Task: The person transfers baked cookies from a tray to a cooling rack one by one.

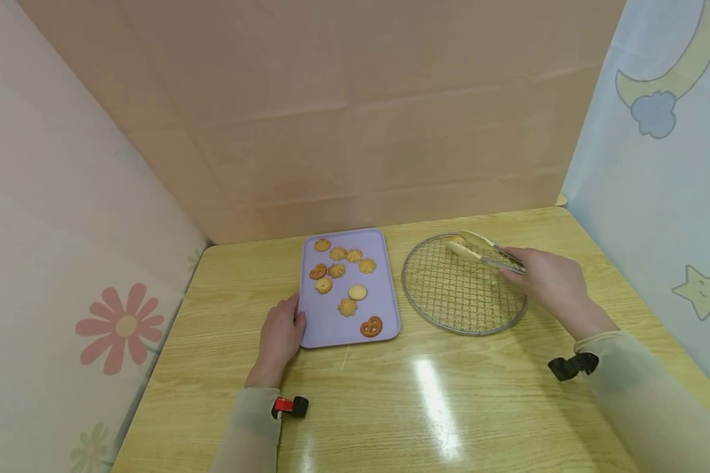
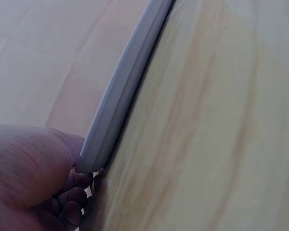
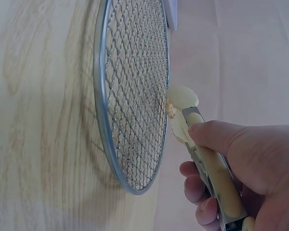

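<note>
My left hand [image 1: 281, 332] grips the left edge of a lavender tray [image 1: 325, 332] near its front corner. In the left wrist view the thumb lies against the tray's rim [image 2: 106, 130], with fingers curled below. On the tray are several cookies, among them a flower-shaped one [image 1: 348, 307], a plain round one [image 1: 357, 292] and a pretzel-shaped one [image 1: 371, 326]. My right hand [image 1: 553, 279] holds metal tongs [image 1: 470, 254] with cream tips over the far side of a round wire rack [image 1: 461, 295]. Between the tips is a small brown cookie [image 3: 171, 109], mostly hidden and close over the mesh.
Tray and rack lie side by side on a wooden table [image 1: 355, 407], a narrow gap between them. A brown sheet [image 1: 355, 118] stands along the table's back edge. Pale printed walls flank it, with a flower [image 1: 124, 325] left and a star [image 1: 707, 290] right.
</note>
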Tool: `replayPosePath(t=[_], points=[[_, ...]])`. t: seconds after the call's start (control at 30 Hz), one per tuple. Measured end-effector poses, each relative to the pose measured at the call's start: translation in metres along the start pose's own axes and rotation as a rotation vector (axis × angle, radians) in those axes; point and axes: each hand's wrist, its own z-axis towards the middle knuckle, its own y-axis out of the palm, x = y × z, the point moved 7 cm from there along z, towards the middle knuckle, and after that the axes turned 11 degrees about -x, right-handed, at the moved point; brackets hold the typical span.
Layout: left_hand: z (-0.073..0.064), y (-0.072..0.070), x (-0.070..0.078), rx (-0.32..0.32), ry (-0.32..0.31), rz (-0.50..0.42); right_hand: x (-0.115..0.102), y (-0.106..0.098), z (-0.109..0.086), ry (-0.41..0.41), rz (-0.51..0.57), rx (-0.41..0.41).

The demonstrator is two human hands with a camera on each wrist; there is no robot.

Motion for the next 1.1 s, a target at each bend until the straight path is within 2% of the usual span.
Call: replayPosePath(t=[0.53, 1.1], points=[[0.001, -0.001, 0.001, 0.000, 0.006, 0.005, 0.008, 0.008, 0.004, 0.010, 0.014, 0.011], [0.000, 0.000, 0.001, 0.001, 0.007, -0.002, 0.012, 0.011, 0.005, 0.035, 0.012, -0.036]])
